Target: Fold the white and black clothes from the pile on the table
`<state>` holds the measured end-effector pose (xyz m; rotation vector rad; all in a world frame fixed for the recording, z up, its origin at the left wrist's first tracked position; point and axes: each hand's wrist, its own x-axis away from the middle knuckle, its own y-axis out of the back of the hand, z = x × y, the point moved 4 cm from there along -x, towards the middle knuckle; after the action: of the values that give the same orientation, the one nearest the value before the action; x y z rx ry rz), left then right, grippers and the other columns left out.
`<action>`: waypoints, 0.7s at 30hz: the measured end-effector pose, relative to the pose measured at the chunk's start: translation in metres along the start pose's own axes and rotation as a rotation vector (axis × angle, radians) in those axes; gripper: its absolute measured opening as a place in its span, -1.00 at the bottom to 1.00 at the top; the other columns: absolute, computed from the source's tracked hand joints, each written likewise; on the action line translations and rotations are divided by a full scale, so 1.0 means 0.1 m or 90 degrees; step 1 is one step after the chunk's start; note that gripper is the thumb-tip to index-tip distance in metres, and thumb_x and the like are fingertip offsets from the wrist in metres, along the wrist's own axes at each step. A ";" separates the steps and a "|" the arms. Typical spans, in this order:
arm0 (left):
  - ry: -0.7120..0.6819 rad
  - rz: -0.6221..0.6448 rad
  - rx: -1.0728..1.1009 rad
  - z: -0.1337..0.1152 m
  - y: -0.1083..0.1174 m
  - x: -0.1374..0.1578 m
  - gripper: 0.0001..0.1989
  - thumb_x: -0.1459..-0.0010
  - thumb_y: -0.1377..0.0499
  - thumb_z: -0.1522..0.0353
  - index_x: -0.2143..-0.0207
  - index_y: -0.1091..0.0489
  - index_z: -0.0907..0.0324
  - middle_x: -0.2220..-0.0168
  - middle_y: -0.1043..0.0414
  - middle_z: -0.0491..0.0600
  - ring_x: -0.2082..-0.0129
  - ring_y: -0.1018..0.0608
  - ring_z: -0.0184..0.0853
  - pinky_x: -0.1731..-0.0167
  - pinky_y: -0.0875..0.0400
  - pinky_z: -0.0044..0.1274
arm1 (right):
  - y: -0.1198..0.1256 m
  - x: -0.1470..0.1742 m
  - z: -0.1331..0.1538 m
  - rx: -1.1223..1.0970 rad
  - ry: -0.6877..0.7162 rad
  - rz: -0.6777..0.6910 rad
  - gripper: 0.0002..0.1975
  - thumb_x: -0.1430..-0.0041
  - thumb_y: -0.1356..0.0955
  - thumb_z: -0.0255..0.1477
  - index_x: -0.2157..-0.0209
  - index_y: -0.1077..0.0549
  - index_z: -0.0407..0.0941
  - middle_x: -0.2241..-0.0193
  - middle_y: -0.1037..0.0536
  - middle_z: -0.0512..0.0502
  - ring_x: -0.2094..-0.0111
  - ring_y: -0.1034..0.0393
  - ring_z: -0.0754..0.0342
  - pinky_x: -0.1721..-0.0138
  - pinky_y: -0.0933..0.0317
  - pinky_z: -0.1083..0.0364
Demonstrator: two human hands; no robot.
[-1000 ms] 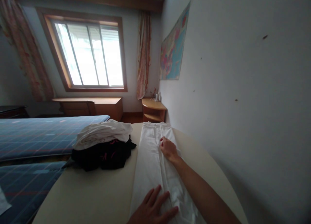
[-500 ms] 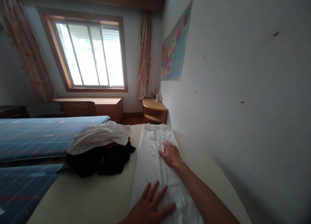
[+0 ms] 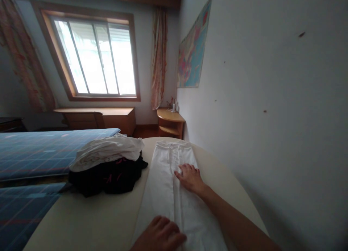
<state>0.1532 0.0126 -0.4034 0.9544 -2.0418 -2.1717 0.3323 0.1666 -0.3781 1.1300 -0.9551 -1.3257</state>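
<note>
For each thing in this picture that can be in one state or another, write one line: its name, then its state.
white garment: spread out long and flat on the cream surface
right hand: open, palm down on the garment
left hand: fingers curled, resting on the garment's near end
clothes pile: crumpled, white piece on top of black
curtains: drawn aside

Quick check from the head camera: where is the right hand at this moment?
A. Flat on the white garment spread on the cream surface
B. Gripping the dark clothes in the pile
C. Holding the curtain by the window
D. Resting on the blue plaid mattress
A: the right hand lies palm down, fingers spread, on the white garment, apart from the pile of dark and white clothes to its left.
</note>
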 end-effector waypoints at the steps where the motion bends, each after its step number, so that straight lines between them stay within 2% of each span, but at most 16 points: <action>1: 0.050 0.023 0.031 0.06 0.06 -0.13 -0.71 -0.25 -0.21 0.20 -0.01 -0.38 0.03 0.18 -0.53 -0.08 0.21 -0.52 -0.27 0.11 -0.40 -0.46 | 0.05 -0.07 -0.01 0.005 -0.006 0.000 -0.50 -0.33 -0.18 -0.08 -0.12 -0.43 -0.04 -0.15 -0.42 -0.23 -0.15 -0.27 -0.18 -0.12 -0.09 -0.12; 4: 0.201 0.041 0.056 0.29 0.23 -0.53 -0.67 -0.25 -0.17 0.35 -0.07 -0.37 0.03 0.06 -0.49 -0.03 0.07 -0.49 -0.21 0.00 -0.36 -0.35 | 0.14 -0.31 -0.05 0.016 -0.036 -0.008 -0.59 -0.34 -0.20 -0.19 -0.08 -0.45 -0.05 -0.07 -0.49 -0.24 -0.06 -0.37 -0.15 -0.02 -0.19 -0.05; 7: 0.271 0.064 0.050 0.50 0.21 -0.79 -0.59 -0.26 -0.13 0.36 -0.16 -0.33 0.04 0.02 -0.47 0.02 0.03 -0.47 -0.18 0.00 -0.36 -0.31 | 0.16 -0.52 -0.07 0.022 -0.071 -0.019 -0.61 -0.34 -0.22 -0.21 -0.06 -0.45 -0.07 -0.06 -0.49 -0.26 -0.02 -0.42 -0.13 0.05 -0.23 -0.02; 9: 0.282 0.067 0.054 0.59 0.11 -0.86 -0.59 -0.26 -0.14 0.33 -0.16 -0.35 0.02 0.03 -0.46 0.02 0.03 -0.46 -0.17 -0.01 -0.35 -0.29 | 0.15 -0.62 -0.07 0.026 -0.099 -0.027 -0.60 -0.32 -0.23 -0.19 -0.04 -0.45 -0.09 -0.04 -0.50 -0.29 0.00 -0.43 -0.13 0.06 -0.24 -0.02; 14: 0.281 0.008 0.091 0.67 -0.06 -0.83 -0.67 -0.24 -0.15 0.36 -0.05 -0.43 -0.05 -0.01 -0.41 -0.03 -0.01 -0.41 -0.18 -0.05 -0.31 -0.27 | 0.12 -0.86 -0.03 0.037 -0.157 -0.049 -0.52 -0.27 -0.28 -0.12 -0.07 -0.40 -0.15 -0.02 -0.51 -0.36 -0.02 -0.42 -0.19 0.01 -0.20 -0.08; 17: 0.270 -0.002 0.112 0.67 -0.09 -0.82 -0.66 -0.24 -0.13 0.40 -0.06 -0.42 0.01 -0.02 -0.42 -0.02 -0.03 -0.39 -0.19 -0.07 -0.31 -0.28 | 0.08 -0.99 -0.03 0.046 -0.168 -0.066 -0.57 -0.27 -0.30 -0.19 -0.06 -0.41 -0.15 -0.01 -0.51 -0.37 -0.04 -0.41 -0.19 -0.01 -0.16 -0.09; 21: 0.270 -0.006 0.126 0.69 -0.10 -0.83 -0.67 -0.22 -0.15 0.41 -0.04 -0.44 0.07 0.00 -0.44 0.00 -0.02 -0.41 -0.19 -0.08 -0.32 -0.28 | 0.02 -1.11 -0.09 0.048 -0.168 -0.086 -0.72 -0.29 -0.27 -0.35 0.05 -0.48 -0.16 0.05 -0.56 -0.33 0.01 -0.45 -0.14 0.02 -0.17 -0.05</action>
<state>0.1948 0.1103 -0.3808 1.3112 -2.0580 -1.6073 0.3355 0.2770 -0.3678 1.1107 -1.1436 -1.5883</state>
